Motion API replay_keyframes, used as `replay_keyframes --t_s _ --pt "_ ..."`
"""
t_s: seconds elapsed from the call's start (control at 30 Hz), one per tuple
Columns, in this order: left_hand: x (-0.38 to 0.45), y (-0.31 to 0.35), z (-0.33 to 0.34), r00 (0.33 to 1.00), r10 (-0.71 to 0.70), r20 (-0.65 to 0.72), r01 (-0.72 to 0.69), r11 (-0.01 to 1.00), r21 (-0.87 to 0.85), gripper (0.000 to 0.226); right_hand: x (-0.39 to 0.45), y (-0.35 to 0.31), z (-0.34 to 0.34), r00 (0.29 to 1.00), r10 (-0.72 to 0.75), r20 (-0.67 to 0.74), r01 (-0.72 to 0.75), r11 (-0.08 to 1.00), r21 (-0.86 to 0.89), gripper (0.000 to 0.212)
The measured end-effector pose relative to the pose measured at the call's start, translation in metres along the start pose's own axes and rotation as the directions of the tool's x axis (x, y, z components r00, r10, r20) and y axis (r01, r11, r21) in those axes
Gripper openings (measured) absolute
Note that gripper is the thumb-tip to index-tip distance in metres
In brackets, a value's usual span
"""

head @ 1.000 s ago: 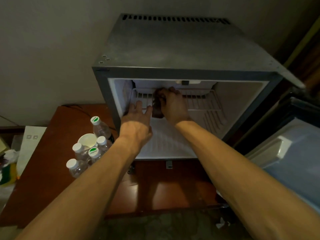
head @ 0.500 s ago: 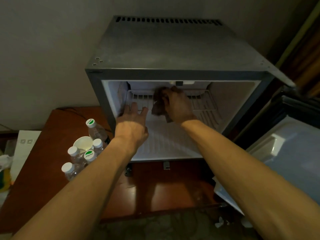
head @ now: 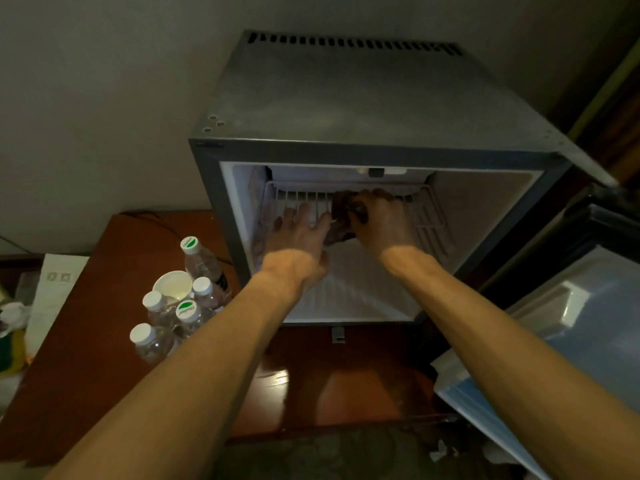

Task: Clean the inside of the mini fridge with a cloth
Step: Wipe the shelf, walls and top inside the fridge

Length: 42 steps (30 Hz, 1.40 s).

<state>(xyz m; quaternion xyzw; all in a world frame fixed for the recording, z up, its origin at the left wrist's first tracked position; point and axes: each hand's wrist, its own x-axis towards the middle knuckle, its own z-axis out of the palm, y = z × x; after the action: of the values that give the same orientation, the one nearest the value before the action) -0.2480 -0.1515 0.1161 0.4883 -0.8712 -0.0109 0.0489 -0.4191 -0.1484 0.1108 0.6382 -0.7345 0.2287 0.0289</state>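
The grey mini fridge (head: 363,109) stands open on a wooden cabinet, its white inside lit. A white wire shelf (head: 424,216) runs across the upper part. My right hand (head: 379,221) is inside and grips a dark brown cloth (head: 343,216), pressing it against the wire shelf near the middle. My left hand (head: 298,233) reaches in beside it with fingers spread, resting on the shelf's left part. The cloth is partly hidden under my right fingers.
Several clear water bottles (head: 173,313) with white and green caps and a white cup (head: 172,284) stand on the wooden top (head: 86,358) left of the fridge. The open fridge door (head: 571,327) hangs at the right. Papers lie at the far left.
My right hand has slid the cloth a little to the right and further back along the wire shelf. My left hand has moved deeper in onto the shelf.
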Motion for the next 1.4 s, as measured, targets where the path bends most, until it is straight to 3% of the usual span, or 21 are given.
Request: replay_keyframes --t_s 0.2,0.3,0.43,0.93,1.1,1.27,1.4 --pt "0.0 -0.003 0.011 0.999 0.006 0.035 -0.006 1.0 0.006 0.074 0.025 -0.01 0.001 0.996 -0.028 -0.079 0.029 1.0 0.009 0.025" --pt "0.0 -0.007 0.009 0.999 0.019 0.048 -0.019 1.0 0.004 0.077 0.031 -0.014 0.004 0.998 0.013 -0.062 -0.012 1.0 0.022 0.026" --pt "-0.002 -0.002 0.01 0.999 0.002 0.052 -0.002 1.0 0.001 0.078 0.01 -0.012 -0.005 0.999 -0.041 -0.023 0.042 0.999 0.034 0.023" --pt "0.001 -0.003 0.009 0.997 0.004 0.079 -0.005 1.0 0.009 0.077 0.021 -0.017 -0.011 0.999 -0.039 0.024 0.042 0.99 -0.138 0.024" --pt "-0.001 -0.002 0.01 0.998 -0.002 0.06 0.0 1.0 0.03 0.075 -0.003 -0.021 -0.021 0.994 -0.101 0.028 0.105 0.949 -0.298 0.037" --pt "0.001 -0.002 0.014 0.999 0.006 0.05 -0.007 1.0 0.028 0.079 -0.008 -0.031 0.001 0.996 -0.068 0.064 0.085 0.946 -0.313 0.046" --pt "0.0 -0.004 0.013 0.998 0.019 0.056 -0.021 0.999 0.041 0.075 0.001 -0.022 0.013 0.999 -0.044 0.011 0.045 0.983 -0.177 0.035"
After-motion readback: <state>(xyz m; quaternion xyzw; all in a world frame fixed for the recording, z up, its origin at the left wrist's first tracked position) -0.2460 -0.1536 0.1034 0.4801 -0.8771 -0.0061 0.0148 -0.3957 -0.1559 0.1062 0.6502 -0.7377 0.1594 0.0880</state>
